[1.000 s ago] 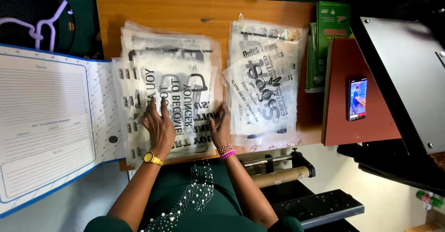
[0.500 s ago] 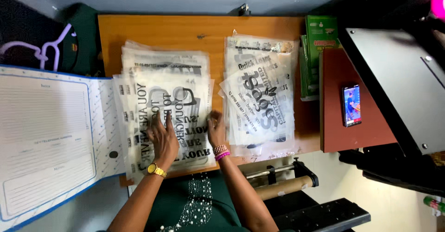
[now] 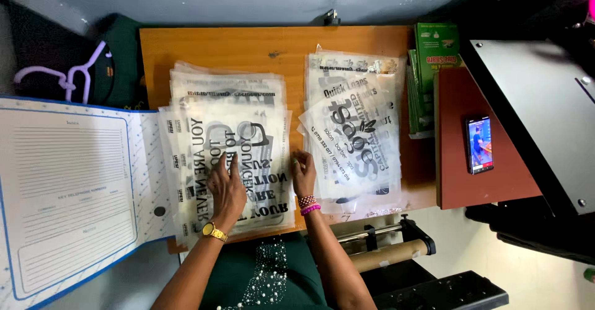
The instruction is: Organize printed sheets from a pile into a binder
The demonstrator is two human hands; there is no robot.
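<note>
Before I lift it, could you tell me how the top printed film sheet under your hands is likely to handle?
The top sheet looks thin and clear, so probably floppy and light. The stack lies fanned askew, suggesting the sheets slide easily. The left hand rests flat on it.

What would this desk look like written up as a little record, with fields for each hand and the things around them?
Left hand: flat on the left stack of printed transparent sheets, yellow wristwatch on the wrist
Right hand: at that stack's right edge, beaded bracelets on the wrist
Second stack of sheets: lies to the right, apart
Surface: wooden table
Left of table: open blue binder
Right of table: green boxes, a phone with its screen lit
</note>
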